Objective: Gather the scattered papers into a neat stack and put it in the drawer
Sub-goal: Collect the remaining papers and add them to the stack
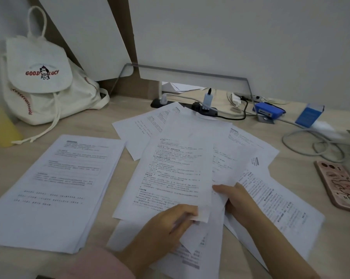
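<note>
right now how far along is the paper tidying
Partly done. A fairly neat stack lies at the left. The left hand and right hand each grip sheets atop the loose pile in the middle. Left to do: gather that fanned pile, join it to the stack, and stow it; no drawer is in view.

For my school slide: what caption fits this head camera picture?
Left hand and right hand hold loose papers beside a neat stack on the desk.

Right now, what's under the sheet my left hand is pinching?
Other printed sheets fan out beneath the sheet the left hand pinches; the desk below them is hidden.
</note>
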### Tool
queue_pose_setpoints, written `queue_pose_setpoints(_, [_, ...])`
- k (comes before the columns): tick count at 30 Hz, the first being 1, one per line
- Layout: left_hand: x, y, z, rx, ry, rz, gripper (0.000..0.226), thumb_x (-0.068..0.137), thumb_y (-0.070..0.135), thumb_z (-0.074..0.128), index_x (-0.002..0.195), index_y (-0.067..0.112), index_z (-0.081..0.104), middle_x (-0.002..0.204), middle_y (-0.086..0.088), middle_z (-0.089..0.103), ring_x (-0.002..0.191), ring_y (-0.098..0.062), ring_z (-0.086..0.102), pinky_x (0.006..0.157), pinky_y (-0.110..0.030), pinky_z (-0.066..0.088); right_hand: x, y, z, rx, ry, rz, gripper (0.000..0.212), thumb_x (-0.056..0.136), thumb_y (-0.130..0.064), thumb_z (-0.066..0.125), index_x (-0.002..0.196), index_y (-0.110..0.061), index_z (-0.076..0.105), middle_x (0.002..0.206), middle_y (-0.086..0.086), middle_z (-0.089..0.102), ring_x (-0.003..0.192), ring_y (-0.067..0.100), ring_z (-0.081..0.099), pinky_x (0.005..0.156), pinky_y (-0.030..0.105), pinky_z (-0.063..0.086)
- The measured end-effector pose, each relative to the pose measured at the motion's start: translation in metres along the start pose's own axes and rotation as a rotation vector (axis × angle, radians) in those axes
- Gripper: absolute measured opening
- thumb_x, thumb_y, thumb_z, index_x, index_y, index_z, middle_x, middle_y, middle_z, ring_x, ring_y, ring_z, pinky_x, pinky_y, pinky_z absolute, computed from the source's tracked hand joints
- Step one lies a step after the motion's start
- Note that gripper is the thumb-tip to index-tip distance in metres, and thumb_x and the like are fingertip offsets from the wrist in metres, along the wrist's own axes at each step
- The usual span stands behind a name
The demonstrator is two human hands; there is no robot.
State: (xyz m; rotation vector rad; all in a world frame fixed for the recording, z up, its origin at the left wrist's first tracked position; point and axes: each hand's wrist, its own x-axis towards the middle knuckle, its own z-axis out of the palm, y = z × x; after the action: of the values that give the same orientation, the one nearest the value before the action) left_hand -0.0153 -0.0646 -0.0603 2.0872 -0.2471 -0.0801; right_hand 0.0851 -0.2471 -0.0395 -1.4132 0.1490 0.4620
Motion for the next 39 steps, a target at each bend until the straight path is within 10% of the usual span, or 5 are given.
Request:
queue_pose_setpoints(4, [0.0,-0.001,-0.029,0.152,0.129,-0.089,0.066,0.06,0.09,0.029,0.111,0.054,0.048,0.136,0.04,0.032,0.132,0.018,0.02,0.116,-0.023,0.014,0.003,-0.004,-0.009,-0.018,0.081,0.015,0.039,0.085,0.0,0.055,0.124,-0.005,0.056,0.112,0.014,0.067,0.1,0.034,0.064,0.083,0.043,0.053])
queue_pose_setpoints(9, [0.015,-0.024,-0.061,0.206,0.37,-0.404,0.084,0.068,0.066,0.06,0.136,0.023,0.035,0.145,-0.001,0.033,0.135,-0.019,0.026,0.11,-0.041,0.03,-0.001,-0.011,-0.013,-0.047,0.051,0.043,0.033,0.089,-0.005,0.055,0.122,-0.007,0.056,0.111,0.011,0.066,0.1,0.031,0.062,0.081,0.037,0.052])
queue_pose_setpoints(19, [0.045,-0.028,-0.083,0.036,0.424,-0.688,0.106,0.041,0.08,0.065,0.126,0.018,0.05,0.129,-0.006,0.05,0.12,-0.027,0.048,0.1,-0.044,0.043,-0.006,-0.02,-0.009,0.022,-0.113,0.022,0.03,0.088,-0.009,0.056,0.117,-0.015,0.062,0.112,0.005,0.071,0.103,0.025,0.067,0.091,0.039,0.052])
queue_pose_setpoints(23, [0.045,-0.023,-0.086,-0.322,0.451,-0.618,0.069,0.062,0.055,0.075,0.115,0.015,0.059,0.11,-0.006,0.067,0.091,-0.021,0.068,0.068,-0.031,0.055,-0.007,-0.022,-0.013,-0.018,-0.118,0.001,0.031,0.088,-0.011,0.057,0.117,-0.015,0.062,0.111,0.003,0.072,0.101,0.023,0.068,0.083,0.035,0.056])
queue_pose_setpoints(39, [0.015,-0.005,-0.084,-0.482,0.776,-0.459,0.022,0.095,0.019,0.046,0.114,0.018,0.056,0.106,-0.003,0.066,0.094,-0.021,0.064,0.082,-0.039,0.051,-0.002,-0.007,0.011,-0.154,0.203,-0.251,0.04,0.099,-0.031,0.034,0.138,-0.025,0.042,0.13,-0.011,0.05,0.121,0.012,0.046,0.106,0.033,0.034])
